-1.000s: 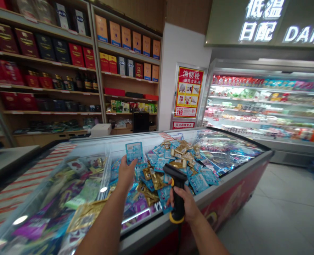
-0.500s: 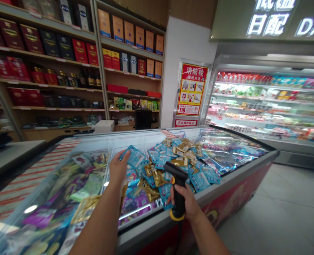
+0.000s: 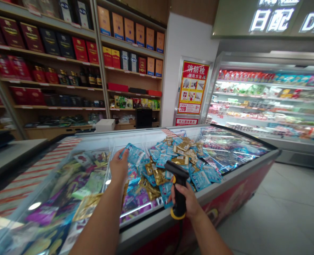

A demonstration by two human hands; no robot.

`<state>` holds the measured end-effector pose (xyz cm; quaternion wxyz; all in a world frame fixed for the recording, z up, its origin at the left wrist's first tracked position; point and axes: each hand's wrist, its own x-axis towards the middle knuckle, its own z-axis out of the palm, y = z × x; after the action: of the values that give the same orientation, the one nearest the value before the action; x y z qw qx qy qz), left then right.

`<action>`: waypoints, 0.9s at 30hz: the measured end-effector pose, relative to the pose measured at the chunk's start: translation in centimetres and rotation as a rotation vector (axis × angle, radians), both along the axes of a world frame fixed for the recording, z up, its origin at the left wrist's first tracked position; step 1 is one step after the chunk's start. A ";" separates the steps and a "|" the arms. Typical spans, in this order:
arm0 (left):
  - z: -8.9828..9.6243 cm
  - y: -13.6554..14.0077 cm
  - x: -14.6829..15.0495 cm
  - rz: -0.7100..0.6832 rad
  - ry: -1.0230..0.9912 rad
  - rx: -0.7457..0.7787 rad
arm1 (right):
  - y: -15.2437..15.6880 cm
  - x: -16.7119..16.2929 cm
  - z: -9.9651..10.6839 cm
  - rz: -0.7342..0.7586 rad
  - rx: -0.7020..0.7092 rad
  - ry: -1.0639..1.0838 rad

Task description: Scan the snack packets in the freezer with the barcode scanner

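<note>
My left hand [image 3: 119,165] is closed on the edge of a blue ice cream packet [image 3: 135,154], held above the freezer's contents with its printed face up. In my right hand [image 3: 185,198] is a black and yellow barcode scanner [image 3: 178,177]; my fingers wrap round its handle and a cable hangs from its base. The scanner's head points left, towards the packet. Beyond and beneath it lies a heap of blue and gold packets [image 3: 180,152] in the open part of the chest freezer [image 3: 242,179].
Glass lids cover the freezer's left side, over purple, green and gold packets [image 3: 88,187], and its right end. Behind stand shelves of boxed bottles [image 3: 129,30], a white box [image 3: 105,124] and a red wall poster [image 3: 193,88]. A lit refrigerated display [image 3: 268,102] is at right.
The blue packet in my left hand has tilted slightly, its face turned a little more level. The scanner and my right hand hardly differ; the camera view has shifted slightly.
</note>
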<state>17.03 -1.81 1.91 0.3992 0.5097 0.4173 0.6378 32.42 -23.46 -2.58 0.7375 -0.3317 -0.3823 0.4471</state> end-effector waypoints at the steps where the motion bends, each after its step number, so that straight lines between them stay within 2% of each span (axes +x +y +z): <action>1: 0.0 -0.1 0.3 -0.029 -0.026 -0.021 | 0.0 0.0 0.0 -0.016 0.001 0.009; 5: 0.6 -1.0 1.9 -0.209 -0.237 -0.239 | 0.1 -0.1 0.1 -0.051 -0.004 0.028; 7: 0.9 -1.7 2.8 -0.285 -0.300 -0.277 | 0.2 -0.1 0.1 -0.054 -0.007 0.032; 9: 0.9 -2.5 3.6 -0.345 -0.257 -0.187 | 0.3 0.0 0.1 -0.053 -0.010 0.037; 11: 0.7 -3.0 4.3 -0.367 -0.126 -0.063 | 0.3 0.0 0.1 -0.051 -0.014 0.039; 14: -0.1 -3.2 5.2 -0.321 0.141 0.120 | 0.4 0.0 0.2 -0.060 -0.025 0.030; 18: -1.3 -2.9 5.7 -0.259 0.512 0.454 | 0.3 0.0 0.2 -0.074 -0.029 0.016; 23: -2.3 -2.9 5.5 -0.160 0.749 0.575 | 0.4 -0.1 0.2 -0.087 -0.038 0.007; 27: -1.9 -2.9 5.2 -0.221 0.834 0.636 | 0.5 0.0 0.2 -0.096 -0.054 0.006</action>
<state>22.19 -4.67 -0.03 0.0904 0.8564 0.2704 0.4304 32.38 -22.95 -2.39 0.7502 -0.3681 -0.3516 0.4220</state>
